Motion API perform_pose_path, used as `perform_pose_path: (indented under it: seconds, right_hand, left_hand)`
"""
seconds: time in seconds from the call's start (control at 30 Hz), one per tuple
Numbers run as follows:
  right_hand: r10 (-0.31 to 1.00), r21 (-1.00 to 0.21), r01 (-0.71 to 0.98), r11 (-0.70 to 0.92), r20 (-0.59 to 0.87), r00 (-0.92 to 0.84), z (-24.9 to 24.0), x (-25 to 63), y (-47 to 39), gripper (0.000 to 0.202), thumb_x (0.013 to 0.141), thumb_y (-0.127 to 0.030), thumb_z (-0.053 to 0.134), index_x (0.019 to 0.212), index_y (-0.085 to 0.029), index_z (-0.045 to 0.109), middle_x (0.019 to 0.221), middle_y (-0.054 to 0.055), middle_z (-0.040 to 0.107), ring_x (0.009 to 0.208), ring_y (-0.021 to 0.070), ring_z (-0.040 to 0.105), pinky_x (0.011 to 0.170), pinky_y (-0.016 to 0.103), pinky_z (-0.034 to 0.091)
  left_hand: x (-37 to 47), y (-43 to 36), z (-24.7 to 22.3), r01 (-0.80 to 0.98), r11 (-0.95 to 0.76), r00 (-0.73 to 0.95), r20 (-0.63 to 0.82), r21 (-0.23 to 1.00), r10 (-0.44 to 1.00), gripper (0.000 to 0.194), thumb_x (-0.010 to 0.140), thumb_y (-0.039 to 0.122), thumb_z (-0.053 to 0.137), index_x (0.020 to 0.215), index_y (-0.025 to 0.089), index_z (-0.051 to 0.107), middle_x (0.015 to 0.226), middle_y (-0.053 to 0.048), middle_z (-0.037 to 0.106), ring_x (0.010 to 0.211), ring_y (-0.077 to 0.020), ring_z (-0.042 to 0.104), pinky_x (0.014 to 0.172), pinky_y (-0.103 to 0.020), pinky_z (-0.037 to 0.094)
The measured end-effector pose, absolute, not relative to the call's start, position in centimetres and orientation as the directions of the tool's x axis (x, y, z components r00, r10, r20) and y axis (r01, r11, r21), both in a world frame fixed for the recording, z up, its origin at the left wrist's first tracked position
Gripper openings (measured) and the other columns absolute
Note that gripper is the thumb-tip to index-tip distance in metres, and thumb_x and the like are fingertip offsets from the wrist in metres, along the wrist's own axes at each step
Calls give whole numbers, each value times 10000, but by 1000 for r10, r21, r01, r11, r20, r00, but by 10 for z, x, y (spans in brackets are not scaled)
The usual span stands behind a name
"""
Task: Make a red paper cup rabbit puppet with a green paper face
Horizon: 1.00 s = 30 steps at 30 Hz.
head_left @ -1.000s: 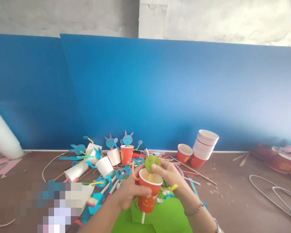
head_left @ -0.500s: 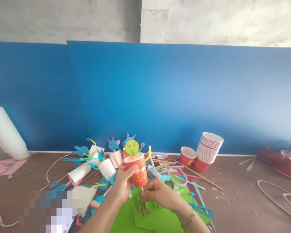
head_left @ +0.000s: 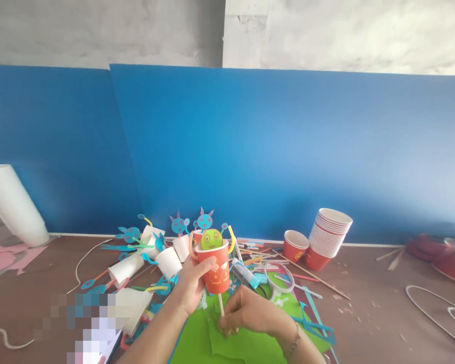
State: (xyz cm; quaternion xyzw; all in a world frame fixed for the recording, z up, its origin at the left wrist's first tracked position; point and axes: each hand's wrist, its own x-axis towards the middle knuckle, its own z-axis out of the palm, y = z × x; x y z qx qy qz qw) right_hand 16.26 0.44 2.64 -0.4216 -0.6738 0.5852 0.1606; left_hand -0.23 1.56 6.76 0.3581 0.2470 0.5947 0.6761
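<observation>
My left hand (head_left: 197, 283) is wrapped round a red paper cup (head_left: 219, 275), held upright with its white rim on top. A green paper face (head_left: 211, 240) with drawn eyes sits partly sunk in the cup's mouth. Bent straws stick out at the sides, a yellow straw (head_left: 232, 238) on the right and an orange one on the left. Below the cup, my right hand (head_left: 237, 312) pinches the lower end of a pale stick (head_left: 221, 305) that comes out of the cup's bottom. Green paper sheets (head_left: 197, 336) lie beneath both hands.
Several white cups with blue paper figures (head_left: 169, 262) lie at the left. A glue stick (head_left: 246, 274), a tape roll (head_left: 278, 277), and loose straws are behind my right hand. Stacked cups (head_left: 329, 237) stand at the back right, beside a single cup (head_left: 296, 245).
My right hand has pulled the stick down, so more of it shows under the cup. The green face has dropped from above the rim partly into the cup.
</observation>
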Motion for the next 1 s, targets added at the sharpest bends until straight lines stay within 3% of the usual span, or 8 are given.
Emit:
perform_pose_path:
  seconds: [0.27,0.37,0.47,0.63,0.87,1.0]
  right_hand:
    - [916,-988,123,-94,-134,-378,31,151,9,236,679,-345,726,545,-152,703,489,-3,595,426,85,437,488,241,376]
    - [870,-979,189,-71,-154,-469,30,154,8,235,694,-324,708,550,-139,706,501,5,605,426,81,432,463,228,351]
    - [792,-934,350,-66,-263,-552,29,159,4,178,678,-278,707,574,-134,726,487,-5,594,442,82,446,447,208,338]
    - [743,-851,524,-21,-364,-562,30,163,2,104,643,-224,696,578,-154,737,456,-38,545,471,79,463,451,181,331]
    - [684,-811,585,-19,-437,-583,35,165,0,79,604,-164,661,584,-158,737,474,-36,566,497,86,488,420,164,301]
    - [741,-887,458,-59,-346,-575,33,162,2,89,622,-195,679,569,-138,722,475,-24,587,463,80,479,439,177,339]
  left_hand:
    - [6,16,51,-596,92,211,46,798,976,584,689,328,751,1224,172,574,967,-100,696,863,-243,636,702,-300,488]
    - [5,15,55,-590,80,216,61,803,974,595,657,313,772,1203,163,588,941,-100,700,866,-249,635,681,-291,484]
    - [2,15,62,-591,74,214,68,803,975,558,619,306,795,1127,144,629,913,-102,701,837,-243,636,670,-291,486]
    - [0,14,64,-583,85,222,57,808,973,486,641,285,783,1088,154,641,898,-89,701,797,-217,636,672,-288,489]
    - [3,12,62,-573,99,245,55,814,968,641,624,245,793,1220,183,567,930,-91,701,812,-219,632,724,-307,488]
    - [4,12,59,-581,86,232,63,810,971,630,637,278,786,1221,176,570,938,-95,699,820,-229,631,722,-313,485]
